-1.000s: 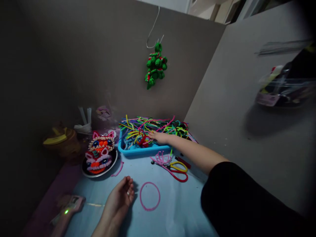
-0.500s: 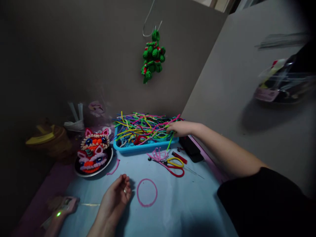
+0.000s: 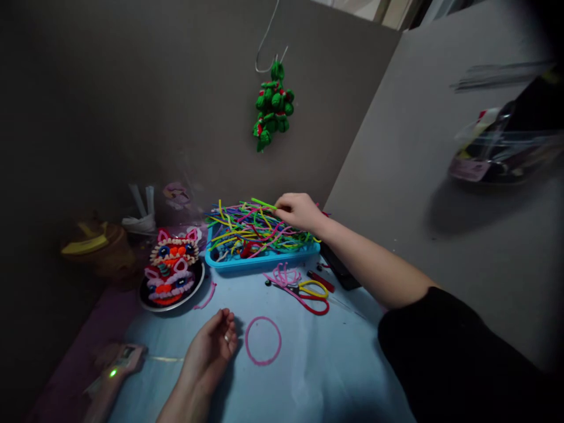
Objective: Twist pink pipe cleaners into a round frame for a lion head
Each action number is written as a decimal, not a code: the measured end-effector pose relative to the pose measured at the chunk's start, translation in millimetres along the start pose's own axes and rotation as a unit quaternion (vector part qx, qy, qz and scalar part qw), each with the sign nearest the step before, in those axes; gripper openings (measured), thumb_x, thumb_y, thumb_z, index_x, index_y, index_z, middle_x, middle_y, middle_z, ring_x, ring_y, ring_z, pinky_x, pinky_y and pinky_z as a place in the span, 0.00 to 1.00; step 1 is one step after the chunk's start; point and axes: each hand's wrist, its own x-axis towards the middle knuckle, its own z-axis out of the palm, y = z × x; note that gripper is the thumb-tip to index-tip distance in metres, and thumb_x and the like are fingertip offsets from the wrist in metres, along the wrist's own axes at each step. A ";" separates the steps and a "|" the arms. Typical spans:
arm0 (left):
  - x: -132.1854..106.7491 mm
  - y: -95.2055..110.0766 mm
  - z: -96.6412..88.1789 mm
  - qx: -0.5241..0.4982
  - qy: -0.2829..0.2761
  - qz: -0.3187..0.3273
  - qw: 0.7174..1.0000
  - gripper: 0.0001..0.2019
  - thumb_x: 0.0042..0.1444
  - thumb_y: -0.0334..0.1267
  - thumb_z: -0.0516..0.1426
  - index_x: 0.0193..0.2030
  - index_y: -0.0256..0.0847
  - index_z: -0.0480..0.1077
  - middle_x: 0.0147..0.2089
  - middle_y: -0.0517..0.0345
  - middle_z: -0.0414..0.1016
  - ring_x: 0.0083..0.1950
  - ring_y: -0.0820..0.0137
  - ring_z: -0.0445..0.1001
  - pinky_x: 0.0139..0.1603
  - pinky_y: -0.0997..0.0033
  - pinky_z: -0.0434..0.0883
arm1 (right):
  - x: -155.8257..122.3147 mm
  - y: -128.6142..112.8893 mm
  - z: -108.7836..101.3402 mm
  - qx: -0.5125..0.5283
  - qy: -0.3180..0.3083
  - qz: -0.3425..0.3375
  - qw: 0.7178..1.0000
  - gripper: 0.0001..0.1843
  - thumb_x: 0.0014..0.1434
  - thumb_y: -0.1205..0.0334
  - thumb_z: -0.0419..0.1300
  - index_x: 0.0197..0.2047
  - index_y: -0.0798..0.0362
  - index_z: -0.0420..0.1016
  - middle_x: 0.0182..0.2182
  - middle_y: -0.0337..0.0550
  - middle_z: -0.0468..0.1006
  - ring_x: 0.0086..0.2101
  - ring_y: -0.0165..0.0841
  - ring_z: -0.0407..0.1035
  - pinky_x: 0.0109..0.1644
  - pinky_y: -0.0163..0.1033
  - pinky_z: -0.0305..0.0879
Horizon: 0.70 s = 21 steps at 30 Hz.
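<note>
My right hand (image 3: 300,211) is over the back right of a blue tray (image 3: 264,258), pinching a bright green pipe cleaner (image 3: 263,204) that points left. A heap of many-coloured pipe cleaners (image 3: 247,226) fills the tray. On the light blue table cover (image 3: 308,358), my left hand (image 3: 215,345) rests on its side, fingers loosely curled and nothing visible in it. Just to its right lies a pink pipe cleaner ring (image 3: 280,341). A short pink piece (image 3: 207,298) lies beyond the left hand.
Scissors (image 3: 316,311) with red and yellow handles lie near a pink pipe cleaner bundle (image 3: 284,275) and a red lighter-like stick (image 3: 320,280). A round dish (image 3: 200,282) holds fuzzy animal faces. A pink glue gun (image 3: 126,361) with a green light sits front left. Green ornaments (image 3: 274,106) hang above.
My right hand has moved left and away from me over the tray; the green pipe cleaner at its fingers now points left instead of hanging down. My left hand stays in place.
</note>
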 end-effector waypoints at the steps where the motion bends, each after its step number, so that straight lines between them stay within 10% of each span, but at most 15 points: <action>1: -0.8 0.1 0.2 0.000 0.000 0.000 1.000 0.09 0.64 0.28 0.50 0.33 0.33 0.68 0.25 0.58 0.72 0.20 0.77 0.73 0.19 0.80 0.70 | 6.9 -11.3 8.4 0.008 0.012 0.005 1.000 0.08 0.57 0.66 0.58 0.29 0.55 0.76 0.28 0.41 0.77 0.31 0.30 0.69 0.36 0.33 0.58; 8: -7.3 2.3 2.7 -0.008 -0.003 0.005 1.000 0.08 0.63 0.27 0.51 0.33 0.34 0.68 0.26 0.58 0.72 0.20 0.77 0.72 0.19 0.80 0.70 | 31.2 -47.0 93.1 0.036 -0.149 0.126 0.980 0.08 0.55 0.57 0.64 0.35 0.51 0.81 0.32 0.42 0.83 0.34 0.34 0.74 0.38 0.32 0.64; 14: -6.9 0.4 3.4 -0.011 -0.002 0.000 1.000 0.09 0.64 0.28 0.50 0.34 0.33 0.68 0.26 0.58 0.72 0.20 0.78 0.72 0.19 0.80 0.69 | 52.6 12.3 97.5 0.009 -0.106 0.203 0.973 0.17 0.64 0.66 0.50 0.51 0.52 0.77 0.51 0.46 0.79 0.52 0.35 0.71 0.56 0.36 0.63; 21: -6.1 -3.0 1.2 -0.018 -0.012 -0.004 1.000 0.08 0.64 0.28 0.51 0.34 0.33 0.68 0.26 0.57 0.73 0.20 0.76 0.73 0.18 0.80 0.70 | 59.2 63.9 110.4 -0.018 -0.198 0.279 0.940 0.30 0.53 0.61 0.66 0.58 0.57 0.69 0.51 0.53 0.77 0.44 0.37 0.76 0.49 0.36 0.71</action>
